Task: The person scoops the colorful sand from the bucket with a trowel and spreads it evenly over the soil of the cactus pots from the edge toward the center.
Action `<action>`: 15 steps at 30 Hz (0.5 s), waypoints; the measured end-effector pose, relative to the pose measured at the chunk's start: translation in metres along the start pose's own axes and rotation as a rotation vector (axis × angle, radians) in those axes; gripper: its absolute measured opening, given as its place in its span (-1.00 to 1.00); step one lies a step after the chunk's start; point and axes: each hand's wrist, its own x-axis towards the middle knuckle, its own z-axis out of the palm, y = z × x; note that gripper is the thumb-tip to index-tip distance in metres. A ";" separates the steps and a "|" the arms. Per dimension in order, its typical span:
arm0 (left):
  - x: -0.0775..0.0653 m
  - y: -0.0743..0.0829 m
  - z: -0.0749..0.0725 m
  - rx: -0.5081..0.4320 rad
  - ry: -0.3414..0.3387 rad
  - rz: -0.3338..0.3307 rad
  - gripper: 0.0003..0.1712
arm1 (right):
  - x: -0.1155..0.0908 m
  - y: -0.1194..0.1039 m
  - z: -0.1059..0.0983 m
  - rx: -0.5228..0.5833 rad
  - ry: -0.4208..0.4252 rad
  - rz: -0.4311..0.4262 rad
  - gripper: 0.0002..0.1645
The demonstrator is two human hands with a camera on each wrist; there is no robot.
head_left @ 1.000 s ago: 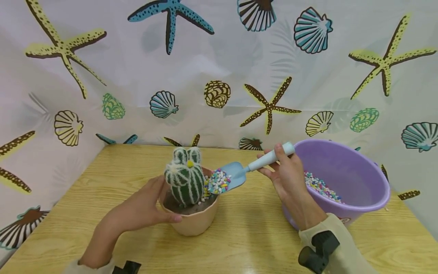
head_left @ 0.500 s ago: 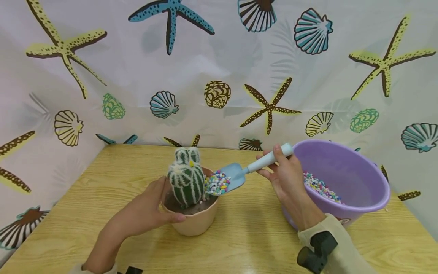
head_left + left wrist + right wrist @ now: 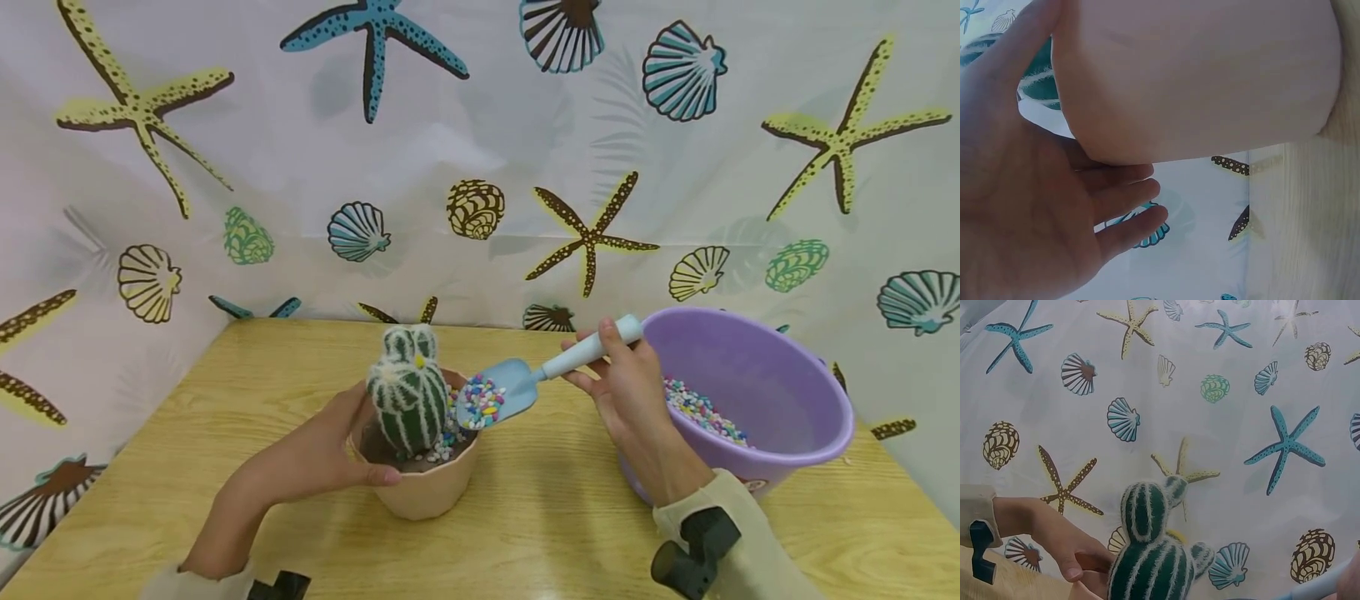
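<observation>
My left hand (image 3: pixel 315 454) grips a peach flower pot (image 3: pixel 423 493) by its left rim, thumb in front and the other fingers behind. In the left wrist view three fingertips (image 3: pixel 1147 225) show past the side of the pot. A fuzzy green toy cactus (image 3: pixel 411 404) with white ridges and a yellow dot stands in the dark soil. My right hand (image 3: pixel 633 383) holds a light blue trowel (image 3: pixel 513 383) by its handle. The blade tip lies over the pot's right rim, carrying colourful pebbles (image 3: pixel 482 402). More pebbles (image 3: pixel 442 446) lie on the soil beside the cactus.
A purple bucket (image 3: pixel 780 375) stands on the wooden table (image 3: pixel 547 500) at the right, with colourful pebbles (image 3: pixel 701 410) inside. Behind the table hangs a white cloth (image 3: pixel 420 150) printed with starfish and shells.
Some pebbles have slid from the trowel into the pot, and more now lie at the cactus's front right. The cactus has shifted slightly right. Both hands keep their hold.
</observation>
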 end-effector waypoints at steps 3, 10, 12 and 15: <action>-0.001 0.001 0.001 0.022 -0.001 -0.038 0.35 | 0.000 -0.001 0.000 -0.011 0.001 0.006 -0.83; -0.004 0.009 0.000 0.116 -0.022 -0.120 0.40 | 0.001 -0.001 0.002 -0.035 -0.002 0.010 -0.83; -0.005 0.010 0.000 0.123 -0.023 -0.126 0.40 | 0.001 -0.001 0.003 -0.041 -0.007 0.006 -0.84; -0.006 0.010 0.000 0.116 -0.026 -0.129 0.40 | 0.000 -0.002 0.005 -0.046 -0.010 -0.001 -0.85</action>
